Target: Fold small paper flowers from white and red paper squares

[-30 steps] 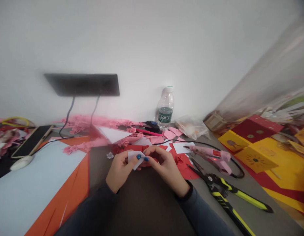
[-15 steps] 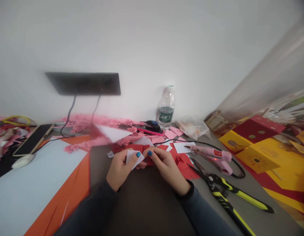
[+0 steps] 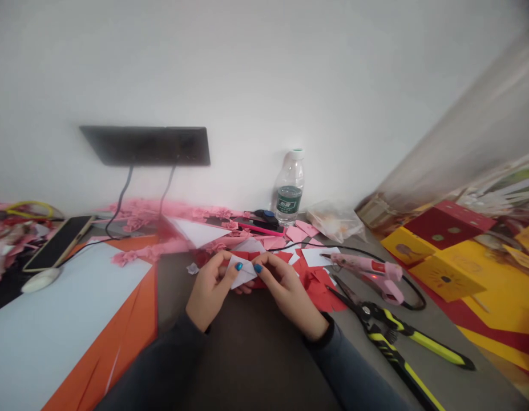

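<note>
A small white piece of paper [image 3: 242, 273] with a crease or folded edge across it is held up between both hands, above the grey table [image 3: 247, 354]. My left hand [image 3: 210, 288] pinches its left side, thumb on top and fingers behind. On the right, my right hand [image 3: 290, 291] presses its thumb at the paper's right edge, with the fingers curled behind. Red paper pieces [image 3: 324, 288] lie behind and beside the right hand. Close to the left hand rests a small crumpled white scrap [image 3: 193, 268].
Right of the hands lie a pink glue gun [image 3: 369, 268] with a black cable and shears [image 3: 367, 311] with yellow-black handles. A water bottle [image 3: 290, 191] stands by the wall. At left are pale sheets [image 3: 76, 319], orange paper [image 3: 131, 308], a phone [image 3: 59, 242] and pink paper flowers [image 3: 131, 257].
The white paper has turned and shifted slightly right, so its crease now faces me. My right thumb has come onto its right edge; both hands stay in nearly the same place.
</note>
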Demonstrator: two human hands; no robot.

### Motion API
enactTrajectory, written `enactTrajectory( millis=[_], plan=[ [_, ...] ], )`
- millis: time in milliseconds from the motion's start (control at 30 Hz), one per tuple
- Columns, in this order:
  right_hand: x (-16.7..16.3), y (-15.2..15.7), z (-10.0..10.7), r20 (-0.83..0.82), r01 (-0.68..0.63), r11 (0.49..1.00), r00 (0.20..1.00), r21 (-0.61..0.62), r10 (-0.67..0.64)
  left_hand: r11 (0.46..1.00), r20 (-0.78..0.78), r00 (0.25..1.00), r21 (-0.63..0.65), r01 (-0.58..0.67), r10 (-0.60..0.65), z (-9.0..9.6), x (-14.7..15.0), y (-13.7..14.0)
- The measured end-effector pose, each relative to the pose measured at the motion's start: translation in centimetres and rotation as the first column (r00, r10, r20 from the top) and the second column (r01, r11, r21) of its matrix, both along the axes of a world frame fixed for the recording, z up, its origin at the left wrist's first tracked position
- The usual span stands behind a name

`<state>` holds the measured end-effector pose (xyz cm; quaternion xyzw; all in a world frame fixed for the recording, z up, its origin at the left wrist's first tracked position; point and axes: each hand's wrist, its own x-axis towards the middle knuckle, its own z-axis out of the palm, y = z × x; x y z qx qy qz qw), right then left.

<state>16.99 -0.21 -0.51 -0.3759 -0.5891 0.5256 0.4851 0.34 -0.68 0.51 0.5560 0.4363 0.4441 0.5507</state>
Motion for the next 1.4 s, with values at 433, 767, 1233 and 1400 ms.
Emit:
enactTrajectory(
  millis=[433,767,1233,1400],
  plan=[
    [0.0,0.3,0.0,-0.144,-0.019,0.996,0.99,-0.093,0.005,0.97,-0.158,0.987,0.24,0.031,0.007,-0.3,-0.1,-0.3],
    [-0.4,-0.1,0.1,-0.199,-0.005,0.991,0.98,-0.137,-0.023,0.821,-0.287,0.926,0.57,-0.041,0.245,0.0,-0.1,-0.4],
    [-0.4,-0.3,0.8,-0.185,-0.107,0.992,0.978,-0.06,0.094,0.869,-0.245,0.916,0.461,-0.177,0.316,0.4,-0.5,-0.7],
    [-0.4,-0.4,0.8,-0.116,-0.054,0.999,0.992,-0.008,0.052,0.849,-0.261,0.893,0.486,-0.207,0.367,0.6,-0.5,-0.7]
  ],
)
